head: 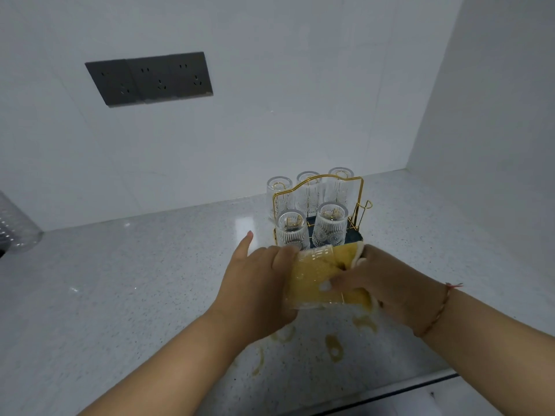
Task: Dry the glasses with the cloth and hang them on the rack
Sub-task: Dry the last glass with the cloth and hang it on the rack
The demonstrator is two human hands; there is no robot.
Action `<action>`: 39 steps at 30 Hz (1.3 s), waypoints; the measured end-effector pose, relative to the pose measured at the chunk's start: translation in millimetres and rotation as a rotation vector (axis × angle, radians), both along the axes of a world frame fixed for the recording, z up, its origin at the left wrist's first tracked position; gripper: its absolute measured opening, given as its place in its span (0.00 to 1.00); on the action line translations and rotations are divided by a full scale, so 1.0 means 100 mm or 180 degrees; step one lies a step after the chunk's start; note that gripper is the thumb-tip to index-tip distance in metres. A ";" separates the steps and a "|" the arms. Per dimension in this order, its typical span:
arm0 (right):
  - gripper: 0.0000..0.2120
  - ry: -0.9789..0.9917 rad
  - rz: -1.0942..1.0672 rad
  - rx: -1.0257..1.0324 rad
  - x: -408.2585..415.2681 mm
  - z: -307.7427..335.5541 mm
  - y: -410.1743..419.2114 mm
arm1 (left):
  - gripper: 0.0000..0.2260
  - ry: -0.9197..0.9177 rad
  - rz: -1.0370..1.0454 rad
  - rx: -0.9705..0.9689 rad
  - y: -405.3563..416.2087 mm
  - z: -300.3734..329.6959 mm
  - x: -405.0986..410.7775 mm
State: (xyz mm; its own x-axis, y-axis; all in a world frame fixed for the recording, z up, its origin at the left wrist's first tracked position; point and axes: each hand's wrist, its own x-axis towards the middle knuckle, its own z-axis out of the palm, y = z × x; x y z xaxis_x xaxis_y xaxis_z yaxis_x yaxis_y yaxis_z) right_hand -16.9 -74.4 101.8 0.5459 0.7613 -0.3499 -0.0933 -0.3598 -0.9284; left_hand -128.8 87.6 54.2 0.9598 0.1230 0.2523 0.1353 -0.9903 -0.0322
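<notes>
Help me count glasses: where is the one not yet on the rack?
In the head view, centre, the glass is held by the left hand, just in front of the rack, with the yellow cloth inside it.

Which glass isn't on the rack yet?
The glass held in both hands, with the yellow cloth stuffed inside. The other five hang upside down on the gold rack.

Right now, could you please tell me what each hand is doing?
Left hand: grips the glass, index finger straight.
Right hand: pinches the yellow cloth stuffed inside it.
</notes>
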 end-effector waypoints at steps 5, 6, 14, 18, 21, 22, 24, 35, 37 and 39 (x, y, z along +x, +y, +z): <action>0.37 0.1289 0.0166 0.0747 0.11 0.09 -0.10 | 0.35 -0.0258 0.0070 -0.0061 0.12 -0.05 -0.02; 0.37 0.1594 0.0138 0.0868 0.13 0.10 -0.10 | 0.35 -0.0304 0.0081 -0.0079 0.13 -0.04 -0.03; 0.18 0.0012 -0.0086 0.0293 -0.04 -0.09 0.12 | 0.37 -0.0384 0.0313 0.0343 0.08 0.04 0.06; 0.14 -0.1607 -0.0586 0.0223 -0.08 -0.18 0.33 | 0.33 -0.0040 0.0673 0.0138 -0.05 0.11 0.15; 0.15 -0.2182 -0.1008 0.0556 0.01 -0.20 0.40 | 0.25 -0.0197 0.0737 -0.0568 -0.15 0.23 0.18; 0.16 -0.2255 -0.1022 0.0637 0.06 -0.21 0.40 | 0.25 -0.0053 0.0777 -0.0847 -0.17 0.27 0.18; 0.17 -0.2363 -0.0947 0.0850 0.12 -0.18 0.39 | 0.28 0.0120 0.0844 -0.1498 -0.16 0.35 0.19; 0.24 -0.2044 -0.0217 0.2082 0.27 0.08 0.33 | 0.30 0.1297 -0.0648 -0.7418 -0.02 0.16 0.18; 0.25 -0.1991 -0.0113 0.2092 0.26 0.13 0.35 | 0.28 0.1580 -0.1184 -0.7597 -0.04 0.07 0.17; 0.24 -0.2058 -0.0055 0.1873 0.26 0.16 0.37 | 0.28 0.1608 -0.1342 -0.7590 -0.02 0.02 0.16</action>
